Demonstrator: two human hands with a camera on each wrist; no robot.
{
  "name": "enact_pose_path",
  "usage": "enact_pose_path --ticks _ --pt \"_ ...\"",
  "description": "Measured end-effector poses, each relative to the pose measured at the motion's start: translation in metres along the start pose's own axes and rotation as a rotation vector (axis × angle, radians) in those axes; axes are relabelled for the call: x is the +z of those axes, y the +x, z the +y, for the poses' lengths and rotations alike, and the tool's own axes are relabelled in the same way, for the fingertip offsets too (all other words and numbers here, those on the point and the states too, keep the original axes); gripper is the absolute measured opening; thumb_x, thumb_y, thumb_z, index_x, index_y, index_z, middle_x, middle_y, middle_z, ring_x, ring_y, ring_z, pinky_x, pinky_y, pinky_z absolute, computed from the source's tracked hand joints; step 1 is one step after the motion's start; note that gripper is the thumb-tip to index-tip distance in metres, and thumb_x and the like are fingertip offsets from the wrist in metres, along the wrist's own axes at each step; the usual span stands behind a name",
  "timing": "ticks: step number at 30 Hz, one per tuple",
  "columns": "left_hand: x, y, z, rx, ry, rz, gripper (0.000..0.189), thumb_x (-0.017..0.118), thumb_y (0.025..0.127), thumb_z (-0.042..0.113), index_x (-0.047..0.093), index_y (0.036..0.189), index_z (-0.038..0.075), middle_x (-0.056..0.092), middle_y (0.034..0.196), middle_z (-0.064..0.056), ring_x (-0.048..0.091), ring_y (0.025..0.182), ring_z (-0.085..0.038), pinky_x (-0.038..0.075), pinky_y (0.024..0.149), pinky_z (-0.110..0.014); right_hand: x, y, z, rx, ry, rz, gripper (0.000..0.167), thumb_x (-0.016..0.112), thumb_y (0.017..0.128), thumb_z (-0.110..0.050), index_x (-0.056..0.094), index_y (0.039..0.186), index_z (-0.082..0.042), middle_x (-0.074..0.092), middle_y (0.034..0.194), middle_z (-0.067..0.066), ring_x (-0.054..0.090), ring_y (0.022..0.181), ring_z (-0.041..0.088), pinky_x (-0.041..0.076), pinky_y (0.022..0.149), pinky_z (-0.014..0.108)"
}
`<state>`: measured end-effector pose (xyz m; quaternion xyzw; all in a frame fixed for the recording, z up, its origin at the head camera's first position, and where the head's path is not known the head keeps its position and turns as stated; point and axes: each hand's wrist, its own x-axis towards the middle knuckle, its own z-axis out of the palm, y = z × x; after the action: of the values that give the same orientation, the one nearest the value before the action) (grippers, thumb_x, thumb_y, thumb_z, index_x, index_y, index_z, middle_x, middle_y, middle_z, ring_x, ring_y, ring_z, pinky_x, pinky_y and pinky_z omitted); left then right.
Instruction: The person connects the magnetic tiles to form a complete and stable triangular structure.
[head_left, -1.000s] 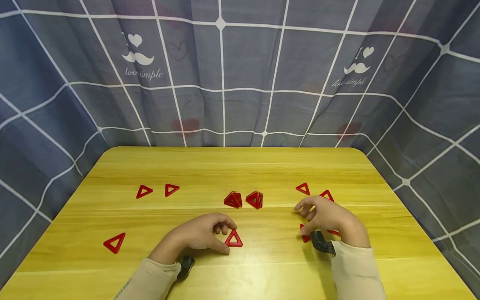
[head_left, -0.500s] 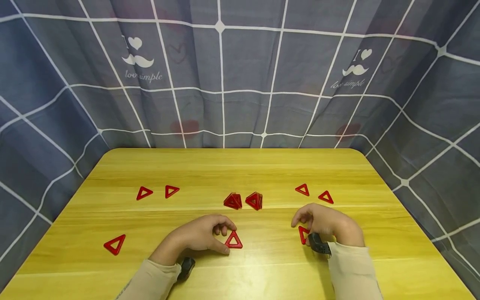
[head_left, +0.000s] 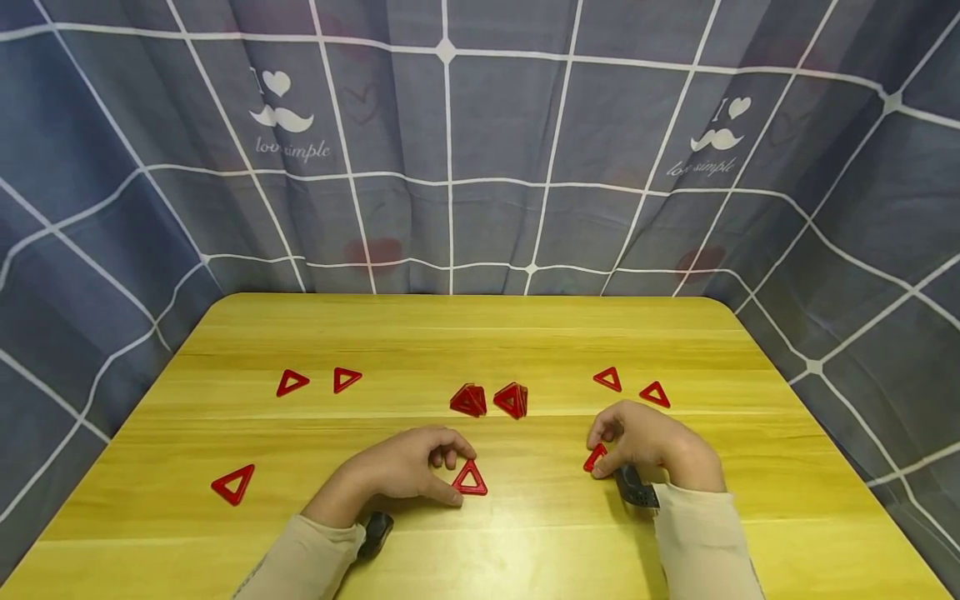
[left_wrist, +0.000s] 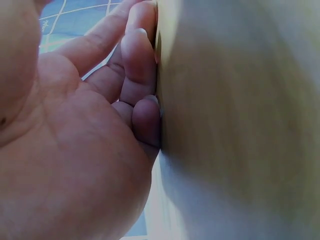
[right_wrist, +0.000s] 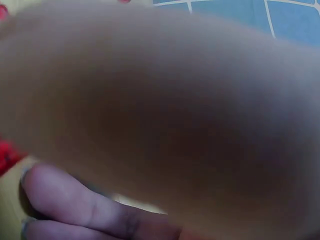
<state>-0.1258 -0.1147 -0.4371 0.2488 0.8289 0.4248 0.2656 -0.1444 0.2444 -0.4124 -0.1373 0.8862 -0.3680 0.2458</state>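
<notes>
My left hand (head_left: 405,467) rests on the table, its index fingertip and thumb at the left side of a red open-centred triangle (head_left: 470,479). In the left wrist view the other fingers (left_wrist: 139,57) curl against the tabletop; that triangle is out of sight there. To the right, my right hand (head_left: 648,442) pinches another red triangle (head_left: 595,458) between thumb and index finger, low over the table. Part of a red piece (right_wrist: 7,157) shows at the left edge of the blurred right wrist view. The hand hides whatever lies beneath its palm.
Two small stacks of red triangles, a left one (head_left: 468,400) and a right one (head_left: 512,400), sit mid-table. Single triangles lie to the left (head_left: 234,485), farther back left (head_left: 292,382), and back right (head_left: 655,394). A grey checked curtain (head_left: 487,150) surrounds the wooden table (head_left: 465,333).
My right hand has come down around the triangle near it and now pinches it, turning it and shifting it slightly left. The left hand and its triangle have stayed put.
</notes>
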Motion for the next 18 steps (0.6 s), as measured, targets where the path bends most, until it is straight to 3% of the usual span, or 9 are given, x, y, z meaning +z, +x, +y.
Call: enact_pose_path --ticks 4,10,18 --pt "0.0005 0.0006 0.0007 -0.001 0.003 -0.001 0.043 0.088 0.08 0.02 0.068 0.118 0.016 0.056 0.094 -0.003 0.047 0.086 -0.02 0.039 0.075 -0.032 0.001 0.0007 -0.0009 0.014 0.006 0.012 0.027 0.093 0.068 -0.009 0.072 0.086 -0.008 0.065 0.078 0.004 0.053 0.074 0.021 0.047 0.067 0.036" --pt "0.0015 0.0006 0.0024 0.015 0.003 0.001 0.041 0.086 0.082 0.016 0.067 0.118 0.014 0.055 0.095 -0.004 0.047 0.087 -0.021 0.039 0.075 -0.033 0.0034 0.0032 -0.0007 0.0 0.027 0.031 0.021 0.088 0.077 -0.014 0.07 0.085 -0.007 0.066 0.074 0.003 0.058 0.064 0.019 0.05 0.061 0.034" --pt "0.0029 0.0002 0.0053 0.017 0.023 0.03 0.036 0.082 0.087 0.019 0.064 0.117 0.013 0.053 0.091 -0.005 0.046 0.08 -0.018 0.038 0.07 -0.033 0.0065 0.0065 -0.005 0.013 -0.002 0.059 0.033 0.094 0.066 -0.005 0.067 0.086 -0.005 0.061 0.077 0.006 0.049 0.064 0.018 0.046 0.06 0.034"
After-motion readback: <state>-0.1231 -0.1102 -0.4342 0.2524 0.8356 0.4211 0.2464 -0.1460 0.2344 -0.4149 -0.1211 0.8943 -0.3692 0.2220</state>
